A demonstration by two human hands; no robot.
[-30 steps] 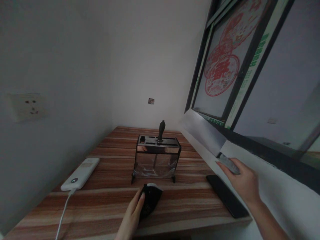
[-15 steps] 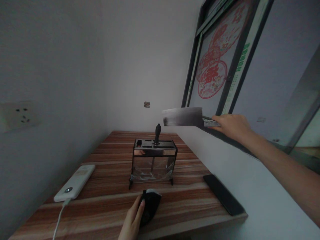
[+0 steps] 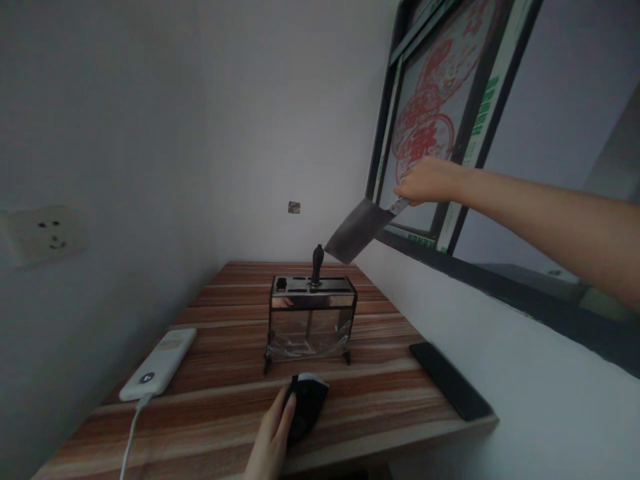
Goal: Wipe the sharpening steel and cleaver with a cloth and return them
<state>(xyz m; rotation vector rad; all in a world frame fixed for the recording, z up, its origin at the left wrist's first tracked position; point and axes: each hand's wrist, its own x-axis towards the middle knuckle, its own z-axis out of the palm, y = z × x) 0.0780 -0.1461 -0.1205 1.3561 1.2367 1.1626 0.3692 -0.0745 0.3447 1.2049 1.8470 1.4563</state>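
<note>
My right hand (image 3: pixel 429 181) is raised above the table and grips the handle of a cleaver (image 3: pixel 356 231). Its broad grey blade tilts down to the left, with the tip just above and right of the knife rack (image 3: pixel 311 320). The rack has a metal slotted top and clear walls; a black-handled tool (image 3: pixel 317 263) stands in one slot. My left hand (image 3: pixel 273 437) rests at the table's front edge with its fingers closed on a small black device (image 3: pixel 306 408).
A white power bank (image 3: pixel 159 363) with a cable lies on the left of the wooden table (image 3: pixel 220 400). A black phone (image 3: pixel 450 390) lies at the right edge. A wall socket (image 3: pixel 37 233) is on the left wall, a window (image 3: pixel 440 127) with red paper cutting on the right.
My right hand has lifted the cleaver from low by the window sill up over the rack, and the blade now tips down toward the rack's top. My left hand stays put.
</note>
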